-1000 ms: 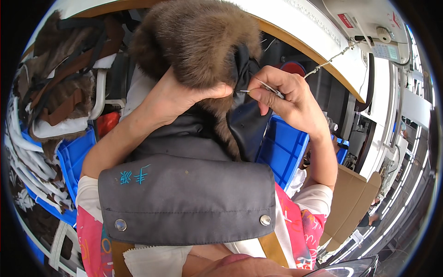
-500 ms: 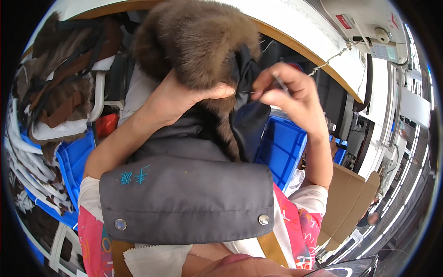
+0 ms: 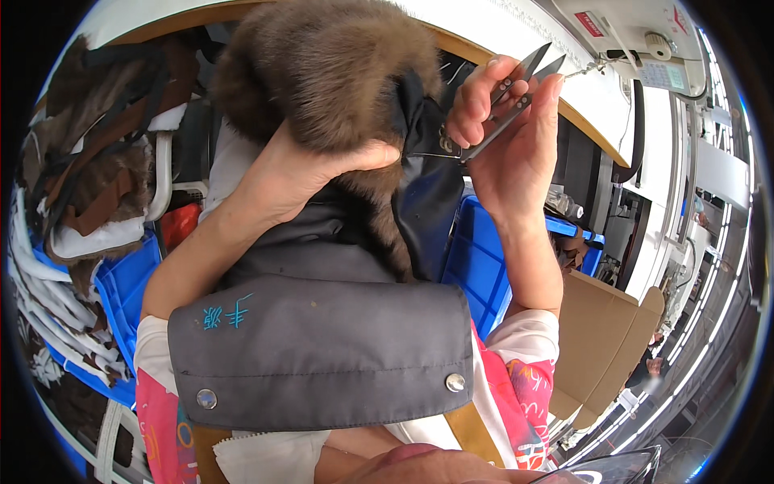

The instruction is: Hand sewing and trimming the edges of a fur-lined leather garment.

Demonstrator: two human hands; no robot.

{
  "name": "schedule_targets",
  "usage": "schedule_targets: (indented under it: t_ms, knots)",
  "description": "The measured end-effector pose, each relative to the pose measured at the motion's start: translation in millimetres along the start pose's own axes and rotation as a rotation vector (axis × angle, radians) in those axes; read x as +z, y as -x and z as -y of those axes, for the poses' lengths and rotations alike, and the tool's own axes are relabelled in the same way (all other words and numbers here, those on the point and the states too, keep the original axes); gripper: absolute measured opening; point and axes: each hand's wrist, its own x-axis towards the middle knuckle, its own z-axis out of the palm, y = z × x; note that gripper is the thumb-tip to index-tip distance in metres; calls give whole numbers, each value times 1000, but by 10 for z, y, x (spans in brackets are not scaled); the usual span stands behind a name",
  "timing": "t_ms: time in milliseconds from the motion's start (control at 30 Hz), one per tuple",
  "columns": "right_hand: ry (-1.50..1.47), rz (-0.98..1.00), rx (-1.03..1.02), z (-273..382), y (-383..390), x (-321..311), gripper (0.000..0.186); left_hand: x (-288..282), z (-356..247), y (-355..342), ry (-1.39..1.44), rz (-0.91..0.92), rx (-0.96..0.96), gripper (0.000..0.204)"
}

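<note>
Brown fur [image 3: 347, 68], a thick bundled piece with black lining fabric [image 3: 435, 194] at its right side, lies across my lap against the table edge. My left hand [image 3: 318, 165] is closed on its lower edge, thumb stretched along the fur. In my right hand [image 3: 512, 133] is a pair of dark thread snips [image 3: 504, 117], blades apart and pointing up and away to the right. A thin, taut strand, thread or needle, spans from the fur by my left thumb to the snips' lower end; its exact hold there is unclear.
A white table [image 3: 484, 32] with a wooden edge runs along the far side, a sewing machine [image 3: 633, 40] at its right. Blue crates [image 3: 476, 258] stand right and left of me. Fur scraps [image 3: 105, 161] pile up at the left; an open cardboard box [image 3: 605, 347] sits at right.
My right hand has turned palm up and raised slightly, and the snips now show plainly with blades pointing away. My left hand and the fur have shifted slightly left in view.
</note>
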Motion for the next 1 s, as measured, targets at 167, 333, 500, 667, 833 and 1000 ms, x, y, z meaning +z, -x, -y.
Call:
schedule_targets:
  t_ms: [167, 333, 500, 667, 833, 1000]
  knots:
    - [16, 15, -9, -4, 22, 1, 49, 22, -10, 3, 4, -9, -7, 49]
    - [1, 64, -59, 29, 40, -17, 50, 2, -29, -3, 6, 21, -45, 51]
    - [103, 71, -62, 28, 27, -6, 49, 14, -9, 8, -22, -18, -18, 51]
    - [174, 91, -94, 40, 28, 13, 44, 5, 11, -2, -45, -26, 8, 51]
    - [196, 126, -74, 52, 24, 1, 38, 5, -29, -4, -36, -8, -10, 53]
    - [211, 127, -85, 52, 32, 2, 38, -22, -18, -26, -38, 28, -49, 74]
